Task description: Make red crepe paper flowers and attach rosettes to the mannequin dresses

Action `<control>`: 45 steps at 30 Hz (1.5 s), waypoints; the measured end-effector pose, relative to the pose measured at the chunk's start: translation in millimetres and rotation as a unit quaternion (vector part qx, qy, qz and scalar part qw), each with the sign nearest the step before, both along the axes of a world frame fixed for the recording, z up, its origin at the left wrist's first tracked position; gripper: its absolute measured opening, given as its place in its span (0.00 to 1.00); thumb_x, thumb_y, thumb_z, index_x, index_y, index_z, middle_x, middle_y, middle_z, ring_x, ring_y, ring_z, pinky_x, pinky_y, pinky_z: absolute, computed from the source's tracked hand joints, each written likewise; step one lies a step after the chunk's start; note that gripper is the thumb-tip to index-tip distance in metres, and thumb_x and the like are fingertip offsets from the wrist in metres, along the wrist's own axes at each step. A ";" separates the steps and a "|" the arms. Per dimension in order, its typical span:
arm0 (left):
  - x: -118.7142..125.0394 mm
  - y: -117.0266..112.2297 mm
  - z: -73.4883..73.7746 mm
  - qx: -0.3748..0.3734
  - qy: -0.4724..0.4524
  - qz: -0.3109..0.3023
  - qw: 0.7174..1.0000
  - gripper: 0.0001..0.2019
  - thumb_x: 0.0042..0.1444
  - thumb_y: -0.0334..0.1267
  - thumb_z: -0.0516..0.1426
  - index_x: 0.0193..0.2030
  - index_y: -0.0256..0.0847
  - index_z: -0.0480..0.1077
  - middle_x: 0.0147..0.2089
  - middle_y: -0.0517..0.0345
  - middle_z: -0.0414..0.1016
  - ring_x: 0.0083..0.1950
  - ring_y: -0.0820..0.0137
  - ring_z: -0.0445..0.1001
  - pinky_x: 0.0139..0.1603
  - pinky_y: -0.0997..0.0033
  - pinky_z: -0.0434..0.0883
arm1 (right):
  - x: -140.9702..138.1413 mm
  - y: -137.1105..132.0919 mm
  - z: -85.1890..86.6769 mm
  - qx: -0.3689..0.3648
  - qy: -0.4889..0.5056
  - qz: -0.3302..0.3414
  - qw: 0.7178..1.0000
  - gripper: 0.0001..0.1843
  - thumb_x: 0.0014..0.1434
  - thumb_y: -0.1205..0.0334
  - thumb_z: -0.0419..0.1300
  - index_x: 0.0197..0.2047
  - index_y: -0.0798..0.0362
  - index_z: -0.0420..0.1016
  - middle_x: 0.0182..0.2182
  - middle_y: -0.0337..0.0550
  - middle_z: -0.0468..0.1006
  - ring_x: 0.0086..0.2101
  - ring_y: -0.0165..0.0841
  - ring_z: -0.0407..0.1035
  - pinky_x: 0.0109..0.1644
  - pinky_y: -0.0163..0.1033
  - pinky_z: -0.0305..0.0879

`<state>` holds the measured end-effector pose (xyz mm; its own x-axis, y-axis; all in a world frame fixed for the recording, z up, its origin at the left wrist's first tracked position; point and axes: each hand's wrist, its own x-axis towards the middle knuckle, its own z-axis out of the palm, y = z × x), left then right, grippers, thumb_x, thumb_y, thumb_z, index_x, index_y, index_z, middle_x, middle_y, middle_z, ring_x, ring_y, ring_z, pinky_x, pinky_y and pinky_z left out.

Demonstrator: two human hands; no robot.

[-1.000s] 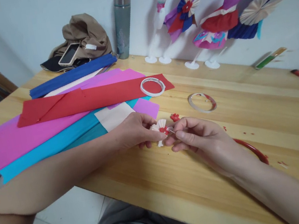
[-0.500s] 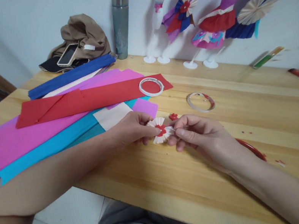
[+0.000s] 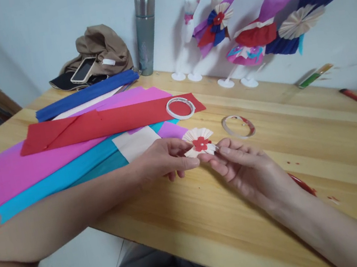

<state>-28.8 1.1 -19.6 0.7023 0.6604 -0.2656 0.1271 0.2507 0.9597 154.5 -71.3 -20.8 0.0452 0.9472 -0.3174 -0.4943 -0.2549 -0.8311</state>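
Note:
A small cream pleated paper rosette with a red flower at its centre is held up just above the wooden table. My left hand pinches its left lower edge between thumb and fingers. My right hand pinches its right lower edge with thumb and forefinger, palm turned partly upward. Both hands meet in the middle of the table, close to the front edge.
Long crepe paper sheets in red, pink, cyan and blue lie at the left. Two tape rings lie behind the hands. A flask, a bag with a phone and paper-dressed white figures stand by the wall.
The rosette has been lifted and turned to face upward, showing its red flower. My right hand has rolled palm up. The loose red flower beside it is no longer visible.

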 end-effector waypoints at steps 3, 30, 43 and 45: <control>0.6 1.0 -1.3 0.005 -0.017 0.020 1.000 0.15 0.45 0.43 0.65 0.35 0.35 0.72 0.25 0.62 0.71 0.23 0.80 0.66 0.20 0.81 0.61 | -1.2 -1.6 -2.8 0.001 -0.002 0.015 1.000 0.12 0.42 0.63 0.75 0.26 0.52 0.75 0.25 0.39 0.82 0.32 0.30 0.80 0.37 0.26 0.76; -2.4 11.2 1.6 0.055 -0.032 0.027 0.998 0.14 0.42 0.43 0.67 0.29 0.35 0.72 0.26 0.61 0.72 0.27 0.77 0.69 0.26 0.79 0.65 | 0.1 -8.7 0.7 0.058 -0.118 0.078 0.988 0.10 0.50 0.57 0.72 0.29 0.52 0.76 0.28 0.43 0.82 0.33 0.32 0.78 0.37 0.34 0.74; -2.3 1.2 0.5 0.028 -0.055 0.019 0.998 0.12 0.46 0.43 0.67 0.32 0.36 0.77 0.31 0.58 0.77 0.36 0.72 0.72 0.39 0.73 0.67 | -5.7 -9.6 -2.0 0.047 -0.080 0.043 0.995 0.10 0.48 0.58 0.73 0.27 0.50 0.76 0.29 0.39 0.80 0.36 0.33 0.79 0.44 0.35 0.76; -1.8 0.4 0.7 0.027 -0.050 0.026 0.998 0.12 0.46 0.43 0.66 0.31 0.35 0.76 0.30 0.57 0.76 0.36 0.71 0.73 0.38 0.72 0.67 | -6.3 -11.2 -1.9 0.045 -0.083 0.054 0.994 0.10 0.49 0.57 0.72 0.28 0.50 0.75 0.29 0.39 0.80 0.36 0.33 0.79 0.43 0.37 0.76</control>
<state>-30.6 1.5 -18.8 0.6884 0.7076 -0.1593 0.0186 0.2024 0.9791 148.2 -82.5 -22.7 -0.0127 0.9739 -0.2268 -0.3218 -0.2187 -0.9212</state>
